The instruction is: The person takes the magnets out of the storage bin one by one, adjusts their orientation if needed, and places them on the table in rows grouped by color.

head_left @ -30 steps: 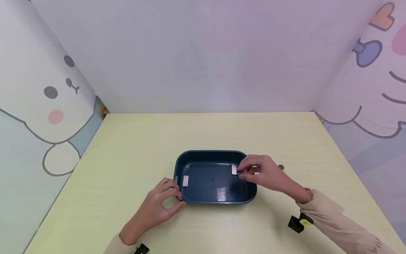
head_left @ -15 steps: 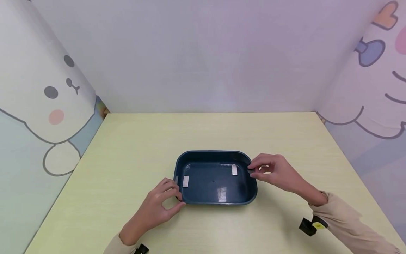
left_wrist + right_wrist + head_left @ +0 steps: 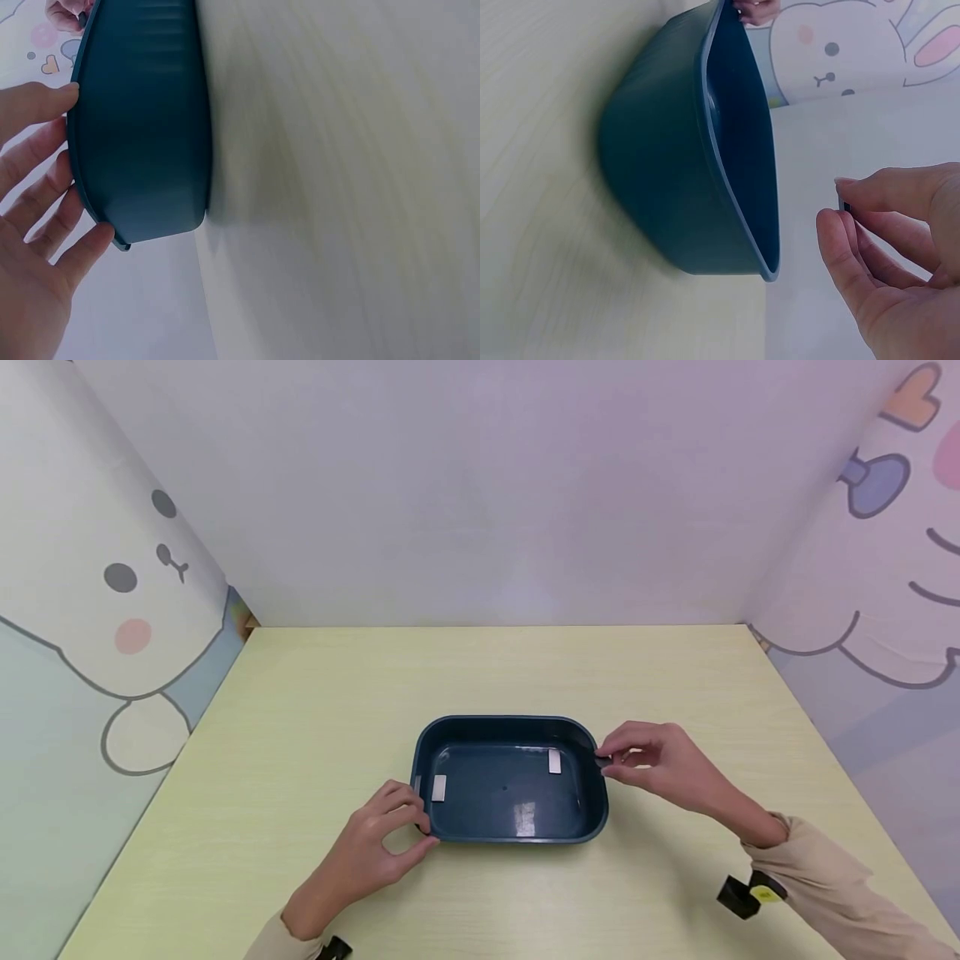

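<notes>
A dark blue plastic tray stands on the table in the head view. My left hand holds its near left corner, with fingers and thumb at the rim. Just over the right rim, my right hand pinches a small dark flat piece between thumb and fingers. In the right wrist view the same dark piece shows only as a thin edge, apart from the tray. Inside the tray lie two small white rectangular pieces, one left piece and one right piece.
The pale wood table carries the tray near its middle. A white back wall and printed side panels enclose the table. Black wrist cameras sit on both sleeves, the right camera beside the right forearm.
My right hand has moved right, from above the tray's inside to its right rim, with the dark piece still pinched. A dark disc seen on the table earlier is now hidden. My left hand stays put.
</notes>
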The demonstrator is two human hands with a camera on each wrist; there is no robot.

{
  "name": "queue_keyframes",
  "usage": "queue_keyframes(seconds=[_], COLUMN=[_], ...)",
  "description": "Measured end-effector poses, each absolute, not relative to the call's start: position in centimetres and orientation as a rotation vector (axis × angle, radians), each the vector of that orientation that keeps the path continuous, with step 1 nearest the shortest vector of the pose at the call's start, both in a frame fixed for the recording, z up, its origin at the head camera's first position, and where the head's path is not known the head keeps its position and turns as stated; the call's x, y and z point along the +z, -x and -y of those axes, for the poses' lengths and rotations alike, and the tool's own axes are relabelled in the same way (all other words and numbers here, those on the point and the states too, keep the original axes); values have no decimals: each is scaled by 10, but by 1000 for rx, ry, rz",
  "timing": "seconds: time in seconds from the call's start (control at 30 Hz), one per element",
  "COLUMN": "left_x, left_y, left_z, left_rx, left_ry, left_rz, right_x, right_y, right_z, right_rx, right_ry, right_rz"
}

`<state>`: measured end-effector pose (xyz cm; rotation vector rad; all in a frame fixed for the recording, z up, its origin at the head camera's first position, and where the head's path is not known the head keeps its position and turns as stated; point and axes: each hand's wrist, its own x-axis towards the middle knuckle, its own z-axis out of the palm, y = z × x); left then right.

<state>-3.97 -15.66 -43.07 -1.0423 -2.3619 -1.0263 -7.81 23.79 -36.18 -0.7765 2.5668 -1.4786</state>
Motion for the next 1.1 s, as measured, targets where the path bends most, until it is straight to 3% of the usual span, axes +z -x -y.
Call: queue_keyframes(seconds=[1.1], left_x=[-428], left_y=[40], left_z=[156], left_rx=[-1042], left_ry=[1062], left_rz=[2341], right_x=[-367], right_y=[77], right_z=[-274], right_rx=[-1506], right_ry=[611], right_rz=[-2623])
